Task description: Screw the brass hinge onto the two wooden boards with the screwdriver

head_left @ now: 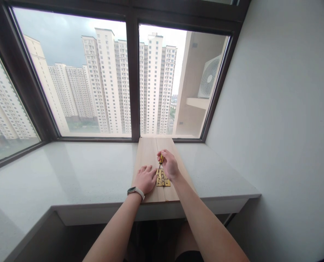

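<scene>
My right hand (169, 165) is closed around the yellow and black handle of a screwdriver (161, 159). The shaft points down at the upper left part of a brass-coloured hinge (163, 179); whether the tip sits in a screw is too small to tell. The hinge lies across the seam between two pale wooden boards (148, 153), placed side by side. Flat on the left board, my left hand (146, 179) has its fingers stretched out, the fingertips close to the hinge's left edge. A watch band (136, 192) circles my left wrist.
The boards rest on a white countertop (96, 171) and reach back to the window frame (134, 91). A plain wall (273, 109) rises on the right. The counter's front edge (96, 204) runs just before my body, with my legs below it.
</scene>
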Demonstrator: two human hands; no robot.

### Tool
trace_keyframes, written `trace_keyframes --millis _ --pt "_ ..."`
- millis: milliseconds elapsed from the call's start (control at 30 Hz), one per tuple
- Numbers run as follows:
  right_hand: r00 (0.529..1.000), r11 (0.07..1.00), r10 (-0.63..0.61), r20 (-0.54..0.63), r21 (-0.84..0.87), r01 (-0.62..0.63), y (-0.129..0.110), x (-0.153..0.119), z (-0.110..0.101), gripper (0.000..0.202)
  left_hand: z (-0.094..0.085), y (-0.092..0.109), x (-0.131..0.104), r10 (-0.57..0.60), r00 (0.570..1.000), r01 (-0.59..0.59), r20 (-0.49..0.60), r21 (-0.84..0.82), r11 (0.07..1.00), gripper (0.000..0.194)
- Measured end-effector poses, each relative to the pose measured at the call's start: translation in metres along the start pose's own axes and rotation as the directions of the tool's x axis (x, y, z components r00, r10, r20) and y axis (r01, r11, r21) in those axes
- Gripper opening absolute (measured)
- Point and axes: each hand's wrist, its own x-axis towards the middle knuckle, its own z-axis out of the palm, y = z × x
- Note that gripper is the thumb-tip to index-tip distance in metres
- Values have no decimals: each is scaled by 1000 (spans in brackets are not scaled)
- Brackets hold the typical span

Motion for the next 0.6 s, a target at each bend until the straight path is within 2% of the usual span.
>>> trace_keyframes --millis 167,300,400,600 --pt "995 999 40 -91 -9 -41 6 3 -1 27 -1 0 0 -6 1000 6 14 -7 1000 50" --pt "993 999 27 -118 -23 -30 6 1 0 34 0 0 0 -11 1000 11 16 -8 1000 50" --pt "995 998 18 -95 -51 -23 3 -1 2 35 0 0 0 -6 1000 6 12 -8 1000 49" --pt "999 999 33 29 -9 -33 -6 -4 6 31 0 0 0 -21 999 22 35 -13 1000 50"
